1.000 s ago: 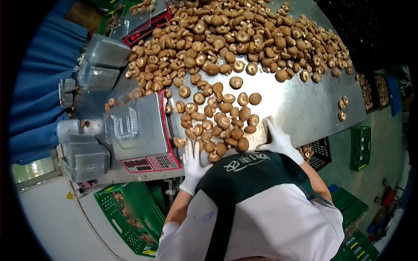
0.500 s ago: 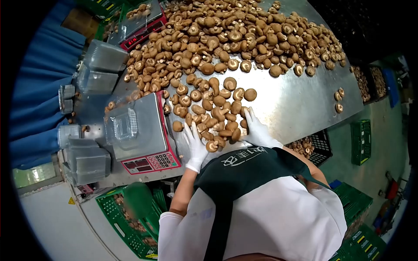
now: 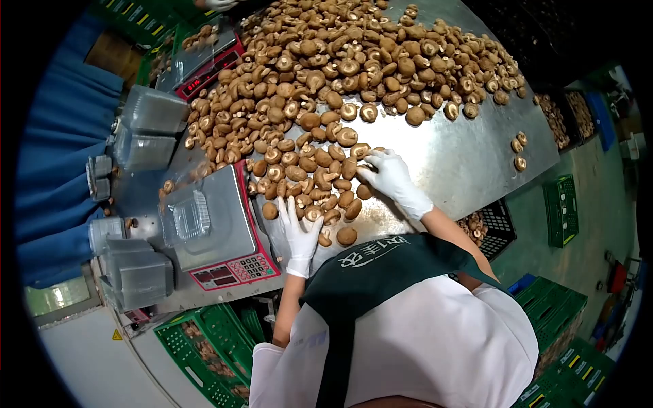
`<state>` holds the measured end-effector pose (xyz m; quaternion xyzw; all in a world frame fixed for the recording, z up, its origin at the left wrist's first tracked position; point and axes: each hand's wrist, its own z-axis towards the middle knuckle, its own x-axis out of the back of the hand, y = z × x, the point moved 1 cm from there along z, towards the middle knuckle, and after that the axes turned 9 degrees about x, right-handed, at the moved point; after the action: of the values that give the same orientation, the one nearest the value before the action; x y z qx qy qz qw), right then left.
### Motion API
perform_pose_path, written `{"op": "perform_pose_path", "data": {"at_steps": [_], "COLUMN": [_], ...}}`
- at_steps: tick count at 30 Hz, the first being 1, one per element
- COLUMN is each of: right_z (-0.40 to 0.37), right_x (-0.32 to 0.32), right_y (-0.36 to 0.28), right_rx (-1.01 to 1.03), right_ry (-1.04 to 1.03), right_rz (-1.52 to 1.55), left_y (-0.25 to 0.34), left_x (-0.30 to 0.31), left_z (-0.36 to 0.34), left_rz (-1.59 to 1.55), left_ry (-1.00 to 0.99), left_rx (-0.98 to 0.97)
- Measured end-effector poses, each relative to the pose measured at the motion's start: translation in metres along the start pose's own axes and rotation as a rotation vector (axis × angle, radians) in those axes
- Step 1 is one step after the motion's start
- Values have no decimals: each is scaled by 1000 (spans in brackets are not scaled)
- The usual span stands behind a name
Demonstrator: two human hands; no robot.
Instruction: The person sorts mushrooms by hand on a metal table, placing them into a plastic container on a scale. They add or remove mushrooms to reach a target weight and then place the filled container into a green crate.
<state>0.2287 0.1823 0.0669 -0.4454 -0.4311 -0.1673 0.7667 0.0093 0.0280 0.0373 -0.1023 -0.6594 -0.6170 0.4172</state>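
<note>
Brown shiitake mushrooms lie in a loose cluster on the metal table in front of me, caps and stems facing different ways. My left hand, in a white glove, rests at the near left edge of this cluster. Its fingers are stretched out and touch the closest mushrooms. On the cluster's right side is my right hand, also gloved, with its fingers reaching over the mushrooms there. Part of what lies under those fingertips is hidden. One mushroom sits apart, between the hands and my apron.
Left of the cluster stands a red-edged scale bearing a clear plastic tray. Stacked clear trays are beside it. A big mushroom heap covers the table's far side, near a second scale. Crates stand on the floor.
My right hand has moved away from me along the cluster's right side, pushing mushrooms closer together. My left hand stays near the same spot. A gloved hand of another person appears at the top.
</note>
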Motion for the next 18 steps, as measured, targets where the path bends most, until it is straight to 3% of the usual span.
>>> {"op": "perform_pose_path", "data": {"at_steps": [5, 8, 9, 11, 15, 18], "right_z": [17, 8, 6, -1, -6, -15], "right_x": [-29, -43, -34, -27, -5, 2], "right_y": [-13, 2, -1, -4, -5, 2], "right_rx": [-11, -74, -164, -397, -381, -521], "right_ry": [7, 158, 120, 93, 78, 54], "right_rz": [-206, 224, 337, 888, 1084, 1455], "left_y": [5, 5, 5, 6, 3, 4], "left_x": [3, 4, 5, 5, 1, 2], "left_z": [-16, -23, -24, -26, -24, -19], "left_rz": [149, 195, 194, 138, 65, 87], "left_ry": [1, 34, 40, 20, 29, 18], "left_rx": [8, -25, -22, 18, 10, 12]}}
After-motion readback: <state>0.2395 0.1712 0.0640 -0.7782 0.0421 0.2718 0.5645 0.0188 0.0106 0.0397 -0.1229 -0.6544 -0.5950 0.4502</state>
